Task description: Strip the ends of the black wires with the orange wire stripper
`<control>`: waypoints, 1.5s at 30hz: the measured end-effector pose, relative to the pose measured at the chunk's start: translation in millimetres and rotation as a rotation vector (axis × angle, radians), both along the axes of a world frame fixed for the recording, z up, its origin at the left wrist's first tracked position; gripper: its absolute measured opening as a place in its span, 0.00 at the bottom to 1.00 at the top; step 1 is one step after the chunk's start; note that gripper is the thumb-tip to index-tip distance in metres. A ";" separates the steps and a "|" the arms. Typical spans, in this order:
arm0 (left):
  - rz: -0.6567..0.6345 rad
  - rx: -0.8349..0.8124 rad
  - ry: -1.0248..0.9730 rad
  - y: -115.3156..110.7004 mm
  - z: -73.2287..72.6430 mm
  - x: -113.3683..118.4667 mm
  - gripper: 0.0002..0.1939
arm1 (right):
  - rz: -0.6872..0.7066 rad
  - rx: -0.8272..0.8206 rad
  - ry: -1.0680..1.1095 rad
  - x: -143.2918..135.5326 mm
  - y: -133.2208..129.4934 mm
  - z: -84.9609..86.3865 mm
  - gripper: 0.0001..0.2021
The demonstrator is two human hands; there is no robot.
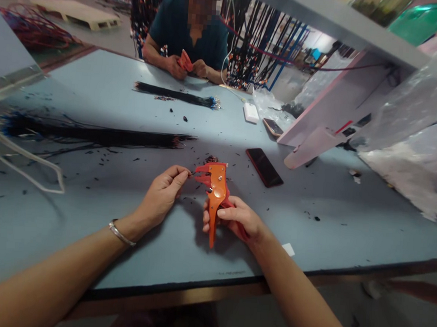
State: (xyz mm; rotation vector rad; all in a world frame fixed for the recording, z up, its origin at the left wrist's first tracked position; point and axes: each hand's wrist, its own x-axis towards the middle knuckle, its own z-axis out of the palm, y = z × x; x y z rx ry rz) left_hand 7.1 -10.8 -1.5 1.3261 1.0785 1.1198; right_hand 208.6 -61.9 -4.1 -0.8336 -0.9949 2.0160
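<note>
My right hand (237, 218) is closed around the handles of an orange and red wire stripper (217, 185), held upright above the table with its jaws facing left. Fingers and thumb of my left hand (167, 187) pinch a thin dark wire (191, 173), whose tip is at the stripper's jaws. Whether the jaws grip the wire I cannot tell. Behind the stripper lies a small pile of cut wire bits (211, 159). To the left, a long bundle of black wires (105, 135) stretches across the table.
A co-worker (189, 33) sits opposite, holding a red tool (185, 61) near a second wire bundle (174, 93). On the right are a dark phone (264, 167), another phone (272, 127), a white adapter (250, 112) and a slanted post (312, 145). A white wire frame (29, 169) stands at left.
</note>
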 end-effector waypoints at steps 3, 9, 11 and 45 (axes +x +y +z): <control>-0.008 0.042 0.069 0.1 1.0 -0.9 0.12 | 0.001 0.006 0.007 0.1 -0.2 0.0 0.18; -0.031 0.037 0.112 -1.4 3.9 -1.0 0.13 | -0.001 0.009 0.000 -1.0 0.0 0.2 0.18; -0.047 0.003 0.106 -1.5 3.7 -0.7 0.14 | -0.021 0.000 -0.009 -2.4 -0.4 0.4 0.18; 0.031 -0.085 0.081 1.2 13.7 -0.3 0.15 | -0.019 0.015 -0.015 -3.3 -1.8 -2.0 0.18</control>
